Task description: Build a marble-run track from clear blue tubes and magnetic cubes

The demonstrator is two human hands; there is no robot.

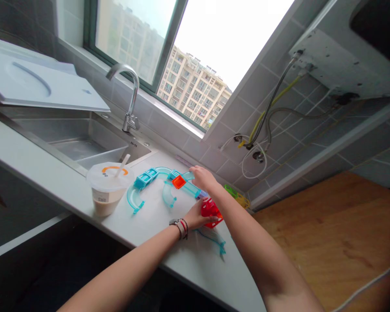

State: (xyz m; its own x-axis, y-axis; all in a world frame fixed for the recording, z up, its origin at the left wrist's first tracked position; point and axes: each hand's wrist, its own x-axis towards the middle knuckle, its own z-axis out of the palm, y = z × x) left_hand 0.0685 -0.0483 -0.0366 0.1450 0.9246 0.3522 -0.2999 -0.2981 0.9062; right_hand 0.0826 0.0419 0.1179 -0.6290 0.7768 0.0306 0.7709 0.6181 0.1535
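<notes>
My left hand [195, 216], with bands at the wrist, is closed around a red openwork plastic toy piece [211, 210] on the counter. Beyond it, my right hand [203, 177] pinches the end of a clear teal track piece [189, 176]; its fingertips are partly hidden. That piece belongs to a run of teal toy track [147, 177] with an orange-red square part [178, 182]. A curved teal track piece [169, 196] lies beside the run. Another loose teal piece [214, 238] rests nearer me, below the red one.
A lidded drink cup [105, 197] with a straw stands near the counter's front edge. Behind it are a steel sink [94, 134] and a faucet [133, 99]. Green and yellow toy pieces [238, 198] sit by the wall. Hoses [263, 115] hang at right.
</notes>
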